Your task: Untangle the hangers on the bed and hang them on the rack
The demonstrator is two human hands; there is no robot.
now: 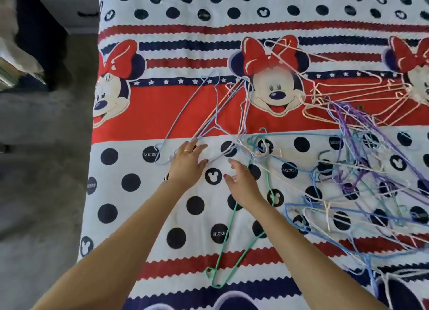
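Observation:
A tangle of thin wire hangers in blue, purple, pink, white and green (348, 170) sprawls over the right half of the bed (144, 205). A smaller bunch of blue and pink hangers (216, 114) lies left of the middle. A green hanger (234, 237) runs under my right forearm. My left hand (186, 165) lies flat with fingers spread, its fingertips at the lower ends of the blue and pink bunch. My right hand (241, 182) hovers beside it with fingers straight and holds nothing. No rack is in view.
The bed's left edge runs down past a grey carpet floor (41, 170). A dark piece of furniture (53, 14) stands at the top left, with some pale items (14, 63) beside it.

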